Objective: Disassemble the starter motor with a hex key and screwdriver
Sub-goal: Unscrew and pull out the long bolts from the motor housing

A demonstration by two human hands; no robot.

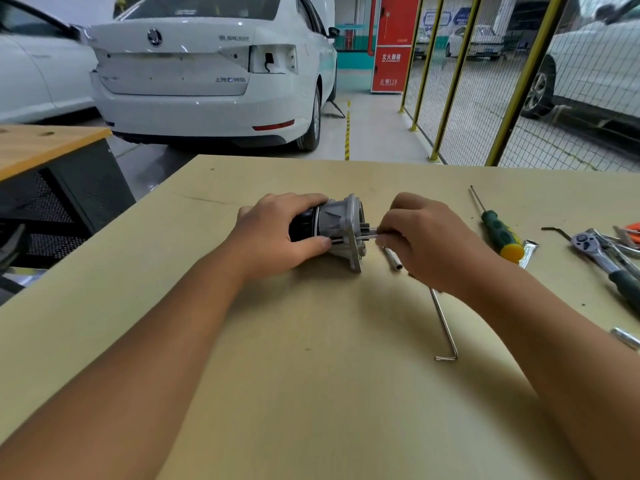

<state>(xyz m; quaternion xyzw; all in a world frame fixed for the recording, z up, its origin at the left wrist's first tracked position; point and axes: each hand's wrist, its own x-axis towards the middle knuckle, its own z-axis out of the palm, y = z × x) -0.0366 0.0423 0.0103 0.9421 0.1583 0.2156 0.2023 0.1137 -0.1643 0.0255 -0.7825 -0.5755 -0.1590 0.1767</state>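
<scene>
Two bare hands work at the starter motor [337, 227], which lies on its side near the middle of the tan wooden surface [311, 375]. Left hand [277, 233]: fingers curled over the black cylindrical body, thumb pressed along its near side, a firm grip. Right hand [426, 237]: fingertips drawn together, pinching a thin metal bolt [367, 236] that protrudes from the ribbed grey cast flange; how tightly cannot be told. Just beside the flange, under the right hand, lies a short silvery tube [393, 259]. An L-shaped hex key [445, 330] of bright steel rests on the surface below the right wrist, its short leg pointing left. To the right, well apart from the motor, lie a screwdriver [498, 230] with green handle and yellow cap, then a ratchet wrench [602, 258] among other tools near the right edge. Bare room spans the near and left parts of the surface; its far edge runs behind the motor, with a white car [207, 81] beyond
</scene>
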